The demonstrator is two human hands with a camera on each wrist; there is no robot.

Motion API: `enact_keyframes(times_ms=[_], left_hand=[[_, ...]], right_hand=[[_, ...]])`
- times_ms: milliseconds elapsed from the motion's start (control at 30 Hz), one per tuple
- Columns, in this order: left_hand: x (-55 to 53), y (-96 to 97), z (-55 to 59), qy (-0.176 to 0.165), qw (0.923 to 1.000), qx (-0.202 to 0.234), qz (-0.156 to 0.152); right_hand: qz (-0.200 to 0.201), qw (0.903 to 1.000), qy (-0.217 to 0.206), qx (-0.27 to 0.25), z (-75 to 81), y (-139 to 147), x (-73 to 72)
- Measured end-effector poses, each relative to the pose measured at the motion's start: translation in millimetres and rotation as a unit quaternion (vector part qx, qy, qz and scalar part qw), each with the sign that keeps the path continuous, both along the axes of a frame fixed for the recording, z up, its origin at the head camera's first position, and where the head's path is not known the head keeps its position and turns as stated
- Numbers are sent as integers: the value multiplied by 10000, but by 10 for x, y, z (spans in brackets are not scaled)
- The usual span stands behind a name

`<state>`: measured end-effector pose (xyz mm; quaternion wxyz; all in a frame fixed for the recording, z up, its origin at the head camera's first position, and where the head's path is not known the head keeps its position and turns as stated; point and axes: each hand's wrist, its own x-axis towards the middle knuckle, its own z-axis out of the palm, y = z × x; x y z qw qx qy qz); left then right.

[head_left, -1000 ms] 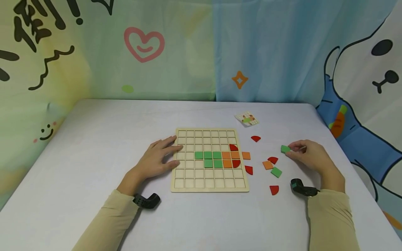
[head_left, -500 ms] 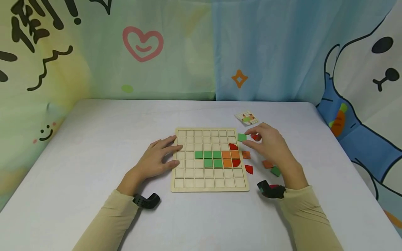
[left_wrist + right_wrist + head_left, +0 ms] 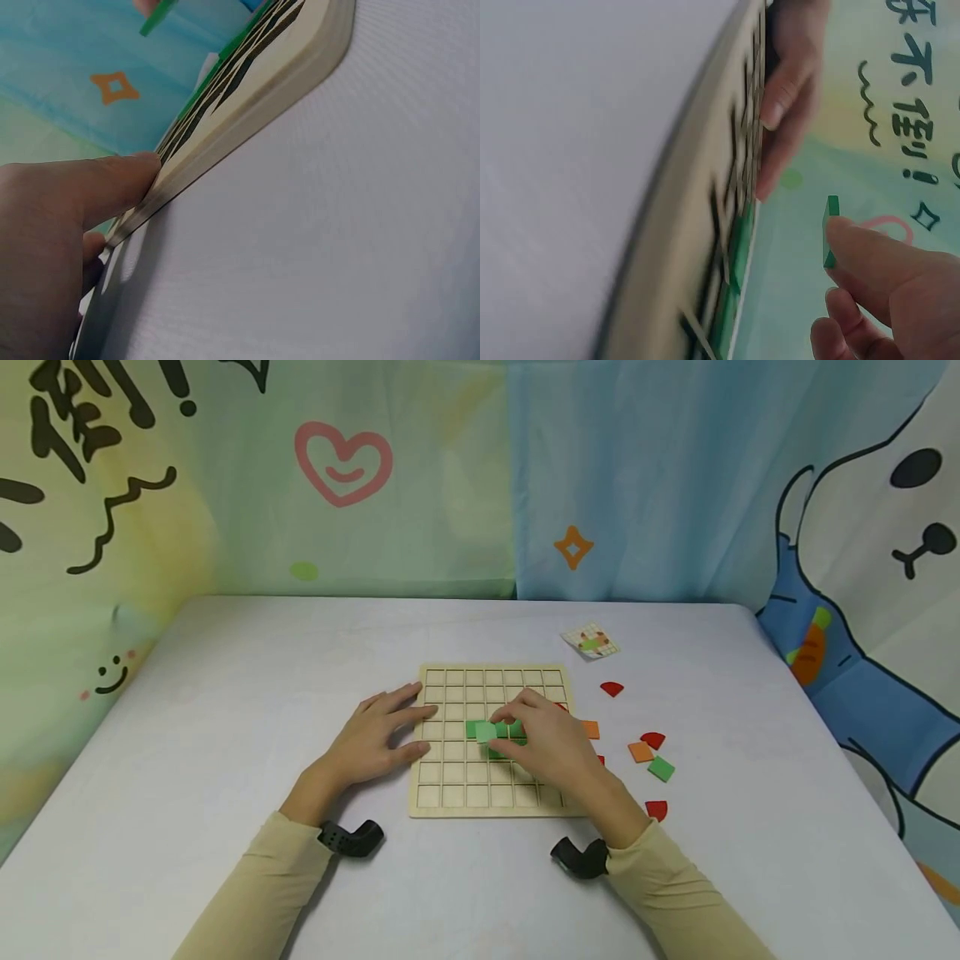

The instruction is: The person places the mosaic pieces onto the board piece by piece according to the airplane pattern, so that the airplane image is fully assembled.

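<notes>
My right hand (image 3: 553, 745) pinches a green square tile (image 3: 486, 732) between thumb and fingertips, over the left part of the green row on the wooden grid board (image 3: 453, 777). In the right wrist view this tile (image 3: 830, 208) is held on edge, apart from the board. My left hand (image 3: 367, 739) rests on the board's left edge, its fingers extended and spread. In the left wrist view the thumb (image 3: 124, 180) touches the board's rim. Green tiles (image 3: 475, 728) lie in the grid, partly covered by my right hand, which also hides most of the orange and red pieces there.
Right of the board lie an orange square (image 3: 591, 729), another orange square (image 3: 641, 752), a green square (image 3: 661, 768) and several red rounded pieces (image 3: 612, 689). A small pattern card (image 3: 591, 642) lies behind them. Curtains (image 3: 637, 485) hang beyond the white table (image 3: 300, 643).
From the right side of the table, my right hand has carried the green square tile leftward to over the board. My left hand stays at the board's left edge.
</notes>
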<state>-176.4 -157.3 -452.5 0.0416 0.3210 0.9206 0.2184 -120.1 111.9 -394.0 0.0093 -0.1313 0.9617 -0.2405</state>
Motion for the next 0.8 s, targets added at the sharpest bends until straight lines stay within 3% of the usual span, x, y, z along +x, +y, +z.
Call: enact_keyframes(times_ms=[800], left_hand=[[5, 2, 23, 15, 10000, 75, -23]], right_hand=[[10, 9988, -192, 457, -222, -134, 4]])
